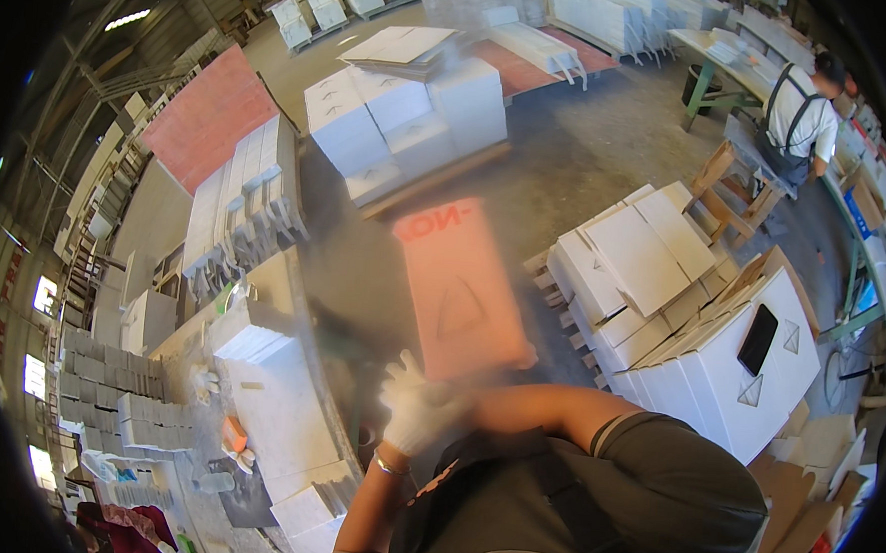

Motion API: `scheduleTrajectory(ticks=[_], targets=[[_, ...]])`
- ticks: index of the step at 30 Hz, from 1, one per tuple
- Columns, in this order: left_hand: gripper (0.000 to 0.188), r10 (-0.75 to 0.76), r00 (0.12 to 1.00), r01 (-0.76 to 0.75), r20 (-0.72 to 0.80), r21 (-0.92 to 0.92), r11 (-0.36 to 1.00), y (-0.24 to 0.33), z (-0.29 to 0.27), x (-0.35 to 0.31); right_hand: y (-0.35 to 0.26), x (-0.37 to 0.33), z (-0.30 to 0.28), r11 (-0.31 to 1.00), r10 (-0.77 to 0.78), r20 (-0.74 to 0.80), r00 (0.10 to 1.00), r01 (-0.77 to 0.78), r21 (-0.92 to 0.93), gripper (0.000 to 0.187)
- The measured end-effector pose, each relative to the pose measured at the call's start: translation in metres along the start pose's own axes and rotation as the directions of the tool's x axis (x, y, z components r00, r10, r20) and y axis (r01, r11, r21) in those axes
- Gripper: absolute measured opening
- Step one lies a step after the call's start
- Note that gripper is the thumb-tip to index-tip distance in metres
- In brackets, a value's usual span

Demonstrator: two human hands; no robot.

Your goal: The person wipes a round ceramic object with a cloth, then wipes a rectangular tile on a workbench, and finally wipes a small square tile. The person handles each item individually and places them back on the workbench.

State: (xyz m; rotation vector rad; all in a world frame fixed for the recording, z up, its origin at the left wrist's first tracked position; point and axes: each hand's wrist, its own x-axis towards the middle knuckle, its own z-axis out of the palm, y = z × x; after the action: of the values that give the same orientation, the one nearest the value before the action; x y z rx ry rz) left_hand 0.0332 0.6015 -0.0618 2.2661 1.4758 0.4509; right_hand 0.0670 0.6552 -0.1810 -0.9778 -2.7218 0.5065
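Both my hands wear whitish work gloves and are brought together low in front of me. My left hand (408,403) has its fingers pointing up and somewhat apart, with a bracelet at the wrist. My right hand (444,414) comes across from the right and meets the left glove; its fingers are hidden or blurred against it. Just beyond the hands is a large orange-red box-shaped thing (463,278) with dark lettering and a triangular outline on its face. A hazy smear covers this part of the picture.
To the left runs a workbench (282,393) with white blocks and an orange item (234,434). White boxes stand on a pallet (562,308) at right, a dark phone-like slab (757,340) on one. More white boxes (401,114) stand ahead. A person (802,120) works far right.
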Motion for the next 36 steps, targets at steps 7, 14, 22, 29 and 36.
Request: scheduleTrajectory(ticks=[7, 14, 22, 29, 36], targets=[[0.043, -0.389, 0.915, 0.321, -0.107, -0.393, 0.862, -0.002, 0.000, -0.031, 0.025, 0.010, -0.065, 0.995, 0.081, -0.283, 0.956, -0.096, -0.039, 0.038], [0.053, -0.619, 0.769, 0.364, 0.161, -0.906, 0.217, -0.018, 0.026, -0.042, 0.008, 0.011, -0.089, 0.997, 0.043, -0.384, 0.922, -0.065, -0.045, 0.047], [0.035, -0.672, 0.737, 0.195, -0.073, -0.929, 0.315, 0.001, 0.026, -0.036, 0.007, 0.024, -0.088, 0.939, 0.200, -0.409, 0.890, -0.056, 0.338, 0.051], [0.029, -0.349, 0.908, 0.123, -0.234, -0.646, 0.753, 0.025, -0.007, -0.037, 0.028, 0.020, -0.079, 0.916, -0.007, -0.112, 0.994, 0.052, 0.398, 0.047], [0.035, -0.323, 0.920, 0.118, -0.223, -0.627, 0.770, 0.042, -0.011, -0.027, 0.032, 0.001, -0.068, 0.976, -0.125, -0.151, 0.981, 0.149, 0.161, 0.052]])
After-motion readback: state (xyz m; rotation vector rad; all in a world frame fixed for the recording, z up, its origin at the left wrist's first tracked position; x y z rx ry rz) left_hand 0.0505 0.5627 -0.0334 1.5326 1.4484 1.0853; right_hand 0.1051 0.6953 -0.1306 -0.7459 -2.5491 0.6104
